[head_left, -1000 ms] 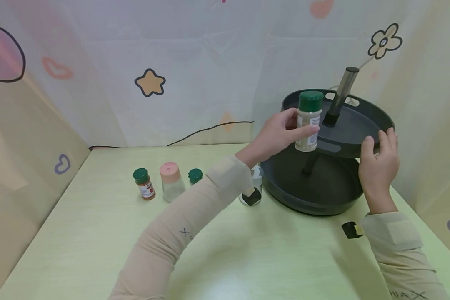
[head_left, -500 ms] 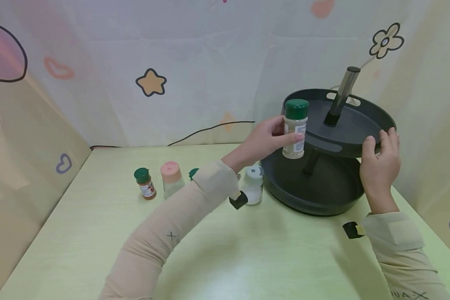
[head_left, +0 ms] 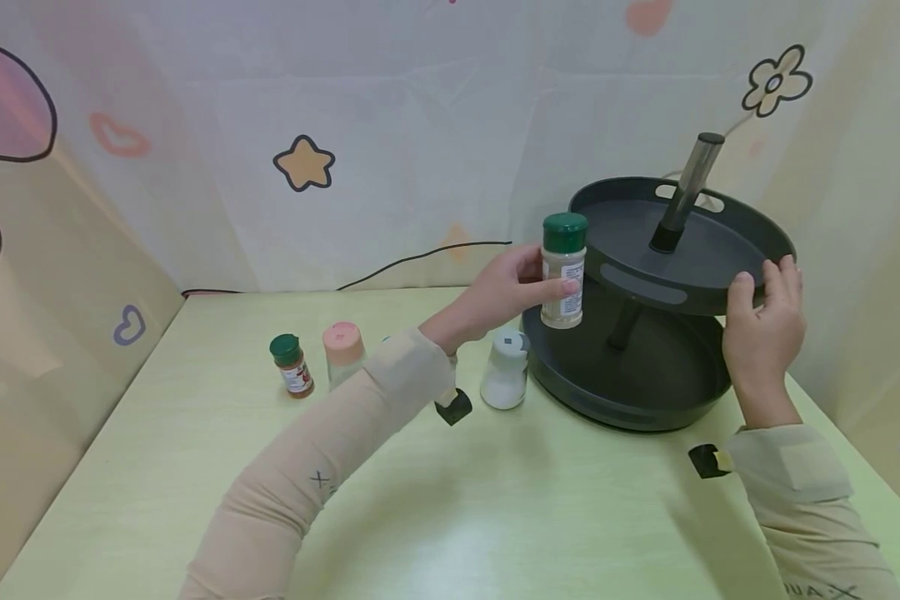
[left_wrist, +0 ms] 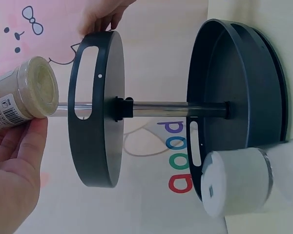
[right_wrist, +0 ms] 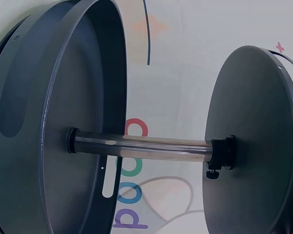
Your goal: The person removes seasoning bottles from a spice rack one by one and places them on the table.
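Observation:
My left hand holds a clear spice jar upright, thumb across its label. The jar has a green lid and pale contents, and stands in the air left of the upper tray. In the left wrist view the jar's base faces the camera. A dark two-tier round tray rack with a metal center pole stands at the right of the table. My right hand grips the upper tray's right rim, thumb at the front. Both tiers show nothing on them in the head view.
A white shaker stands just left of the lower tray. Farther left are a red-brown spice jar with a green lid and a pink-capped shaker, partly behind my left sleeve. A patterned curtain hangs behind the table.
My left hand has carried the spice jar left and downward, away from the upper tray. The white shaker has come into view, while another green lid is now covered by my sleeve.

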### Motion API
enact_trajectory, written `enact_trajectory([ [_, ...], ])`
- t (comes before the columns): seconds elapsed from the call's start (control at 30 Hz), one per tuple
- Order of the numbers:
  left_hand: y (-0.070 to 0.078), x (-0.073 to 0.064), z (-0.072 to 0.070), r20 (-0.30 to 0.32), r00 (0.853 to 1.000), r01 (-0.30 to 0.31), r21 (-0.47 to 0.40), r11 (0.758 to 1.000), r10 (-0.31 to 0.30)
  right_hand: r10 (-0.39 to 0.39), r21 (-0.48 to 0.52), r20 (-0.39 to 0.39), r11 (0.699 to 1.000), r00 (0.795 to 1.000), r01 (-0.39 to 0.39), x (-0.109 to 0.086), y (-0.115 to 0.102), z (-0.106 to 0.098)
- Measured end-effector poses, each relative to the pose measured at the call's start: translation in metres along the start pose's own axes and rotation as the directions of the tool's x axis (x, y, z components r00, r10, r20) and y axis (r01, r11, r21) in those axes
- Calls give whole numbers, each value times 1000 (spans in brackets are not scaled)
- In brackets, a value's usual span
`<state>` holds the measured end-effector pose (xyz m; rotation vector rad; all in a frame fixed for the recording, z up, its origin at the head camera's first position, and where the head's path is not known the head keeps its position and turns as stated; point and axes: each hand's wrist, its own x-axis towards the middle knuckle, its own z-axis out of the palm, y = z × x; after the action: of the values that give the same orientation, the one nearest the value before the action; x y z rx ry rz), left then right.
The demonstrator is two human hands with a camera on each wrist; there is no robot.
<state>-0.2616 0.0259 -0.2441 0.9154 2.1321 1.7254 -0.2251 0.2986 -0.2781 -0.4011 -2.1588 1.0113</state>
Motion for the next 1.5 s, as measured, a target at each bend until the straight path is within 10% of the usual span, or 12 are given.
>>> enact_trajectory([
  [1.5, -29, -54, -47, -63, 985, 164, 94, 982, -159, 16, -2, 6, 1000, 1000, -16, 1, 2, 1],
])
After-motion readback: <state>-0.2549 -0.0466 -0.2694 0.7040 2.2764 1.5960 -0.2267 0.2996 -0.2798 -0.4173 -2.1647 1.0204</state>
